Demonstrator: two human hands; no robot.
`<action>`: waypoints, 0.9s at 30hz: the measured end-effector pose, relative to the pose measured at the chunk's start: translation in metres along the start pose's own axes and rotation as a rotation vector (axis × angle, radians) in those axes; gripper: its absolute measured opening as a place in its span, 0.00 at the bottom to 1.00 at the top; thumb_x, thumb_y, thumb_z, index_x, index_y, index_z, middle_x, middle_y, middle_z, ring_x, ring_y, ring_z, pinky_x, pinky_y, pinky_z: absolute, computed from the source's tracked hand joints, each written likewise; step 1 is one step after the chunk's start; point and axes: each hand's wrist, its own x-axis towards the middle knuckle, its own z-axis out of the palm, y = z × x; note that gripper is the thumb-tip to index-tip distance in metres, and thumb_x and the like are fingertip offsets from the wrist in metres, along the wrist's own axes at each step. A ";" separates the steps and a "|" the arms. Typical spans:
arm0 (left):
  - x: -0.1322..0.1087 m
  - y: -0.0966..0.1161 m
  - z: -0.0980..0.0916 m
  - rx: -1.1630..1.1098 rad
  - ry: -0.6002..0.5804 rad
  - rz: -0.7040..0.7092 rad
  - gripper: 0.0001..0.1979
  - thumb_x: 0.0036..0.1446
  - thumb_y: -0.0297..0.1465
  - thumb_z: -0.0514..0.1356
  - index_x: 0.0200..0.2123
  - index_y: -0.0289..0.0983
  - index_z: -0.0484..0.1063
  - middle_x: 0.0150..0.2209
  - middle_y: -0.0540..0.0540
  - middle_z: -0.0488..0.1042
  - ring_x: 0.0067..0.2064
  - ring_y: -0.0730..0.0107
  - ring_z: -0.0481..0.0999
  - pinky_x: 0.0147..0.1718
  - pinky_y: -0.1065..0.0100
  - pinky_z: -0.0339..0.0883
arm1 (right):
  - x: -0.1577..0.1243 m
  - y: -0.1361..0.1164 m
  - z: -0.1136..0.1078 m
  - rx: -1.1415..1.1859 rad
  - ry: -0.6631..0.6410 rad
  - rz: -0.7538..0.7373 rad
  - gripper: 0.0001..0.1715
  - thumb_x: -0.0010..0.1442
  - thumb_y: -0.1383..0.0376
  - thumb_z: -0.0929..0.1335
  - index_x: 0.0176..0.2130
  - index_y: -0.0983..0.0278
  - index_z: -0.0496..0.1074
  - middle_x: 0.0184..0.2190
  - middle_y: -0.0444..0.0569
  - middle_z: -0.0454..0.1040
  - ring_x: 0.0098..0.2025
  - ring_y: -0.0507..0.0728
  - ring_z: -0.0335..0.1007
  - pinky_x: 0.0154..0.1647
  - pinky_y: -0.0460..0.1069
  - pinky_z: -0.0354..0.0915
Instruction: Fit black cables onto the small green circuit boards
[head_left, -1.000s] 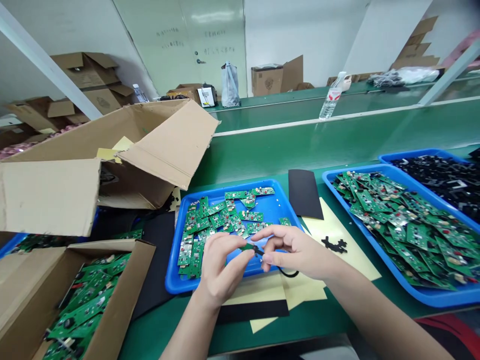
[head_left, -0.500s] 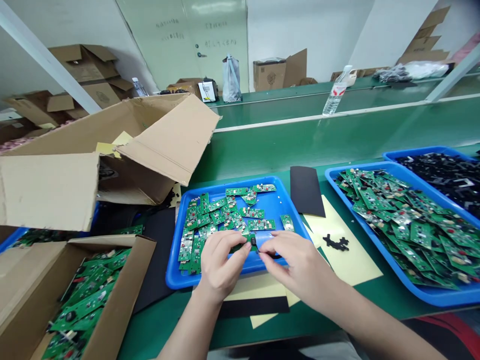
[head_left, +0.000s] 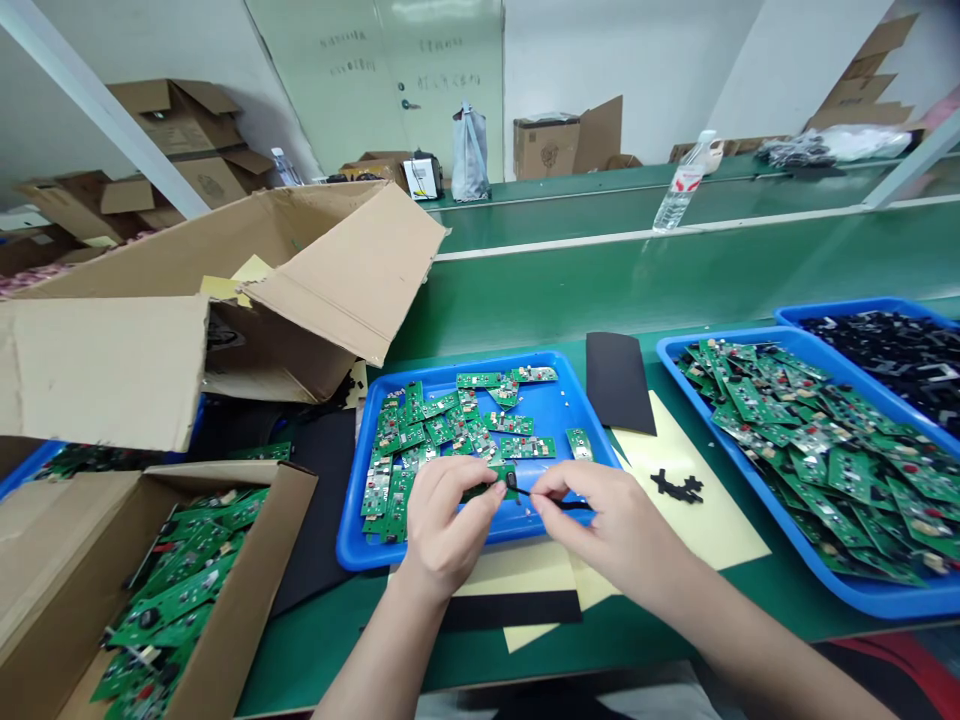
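Note:
My left hand pinches a small green circuit board over the front part of a blue tray. A dark rectangular component sits on the board's right end. Between thumb and fingertips, my right hand grips a slim black tool, perhaps tweezers; its thin tip points left at the component. I cannot tell whether it touches. Most of the held board is behind my left fingers. Several loose circuit boards lie in the tray beyond my hands.
Right of the tray, yellow paper carries small black pieces, with a black sheet behind. Another blue tray holds heaped boards. At left stand a cardboard box of boards and a larger open carton. A bottle stands behind.
My right hand has drawn slightly right, away from my left hand, so more of the black tool's thin tip shows. The left hand still holds the board. The whole view has shifted slightly.

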 end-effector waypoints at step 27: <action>0.010 0.005 -0.006 -0.653 -0.148 -0.204 0.07 0.54 0.20 0.61 0.29 0.37 0.70 0.31 0.47 0.73 0.32 0.71 0.75 0.29 0.69 0.72 | 0.036 0.009 -0.035 0.298 -0.543 0.234 0.09 0.56 0.66 0.67 0.30 0.63 0.78 0.26 0.45 0.78 0.28 0.53 0.72 0.29 0.46 0.66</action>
